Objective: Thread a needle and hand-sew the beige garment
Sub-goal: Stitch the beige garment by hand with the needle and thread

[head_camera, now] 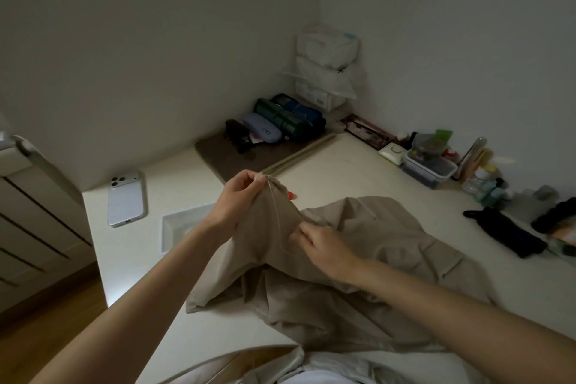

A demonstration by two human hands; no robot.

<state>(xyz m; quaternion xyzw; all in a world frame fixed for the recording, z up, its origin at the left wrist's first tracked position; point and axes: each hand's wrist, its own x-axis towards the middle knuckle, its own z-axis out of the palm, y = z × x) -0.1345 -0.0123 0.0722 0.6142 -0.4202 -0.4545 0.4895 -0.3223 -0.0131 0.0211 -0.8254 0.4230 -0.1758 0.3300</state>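
At the middle of the cream worktop (358,165), the left hand (240,199) has a closed grip: thumb and fingertips pinch a raised peak of the beige cloth garment (374,246), held clear of the surface. The right hand (324,248), lower and just to the right, is likewise closed, its fingers curled on a fold of the same cloth. A thin pale thread (276,212) runs from the left fingertips down to the right fingertips. Whether the right hand also pinches the thread cannot be told.

The garment lies in front of the person, loosely spread and heavily creased. It is plain in colour, with stitched folds on its right side, and its near part hangs over the worktop's curved near edge.

A small red object (290,195) sits just beyond the raised peak. A white shallow rectangular tray (174,227) lies just left of the left wrist. A white smartphone (126,199) lies face down near the left edge, well apart from the cloth; the wooden floor (46,321) is below that edge. A black cloth pouch (508,235) lies near the garment's right side, not touching it. Bare worktop separates the cloth from a brown mat (230,159) and a clear lidded plastic box (430,168) along the walls.
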